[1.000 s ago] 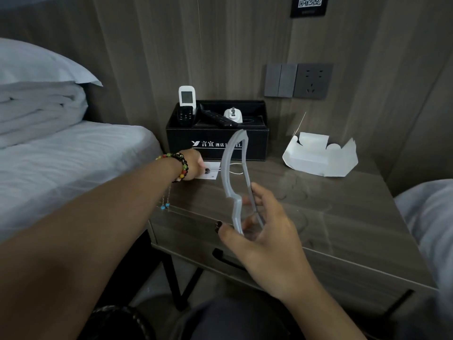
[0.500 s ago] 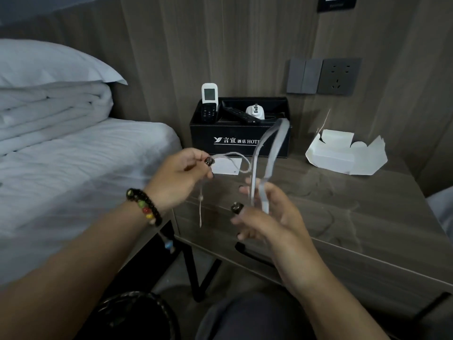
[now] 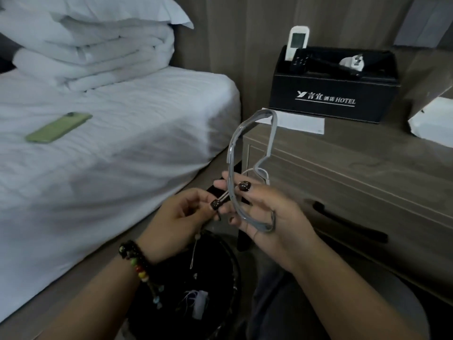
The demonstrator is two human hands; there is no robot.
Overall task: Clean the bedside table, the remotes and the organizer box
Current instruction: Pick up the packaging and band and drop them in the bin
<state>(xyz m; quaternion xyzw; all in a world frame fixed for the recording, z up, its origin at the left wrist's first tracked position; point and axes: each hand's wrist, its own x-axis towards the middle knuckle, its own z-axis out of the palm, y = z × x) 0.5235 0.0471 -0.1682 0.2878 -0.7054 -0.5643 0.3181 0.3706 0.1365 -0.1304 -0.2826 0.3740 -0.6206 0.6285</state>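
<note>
My right hand grips a bent loop of clear plastic strip that stands up above my fingers. My left hand pinches a thin white string beside that strip; a bit of it dangles below my palm. Both hands hover over a black waste bin in front of the bedside table. At the back of the table stands the black organizer box, holding a white remote, a dark remote and a white plug.
A white card lies on the table in front of the box, and an opened white carton sits at the right edge. To the left is the bed with folded bedding and a green phone. The bin holds white scraps.
My left hand picked up the string from the table and drew back to my right hand. Both hands came down over the waste bin, and my view swung left and down.
</note>
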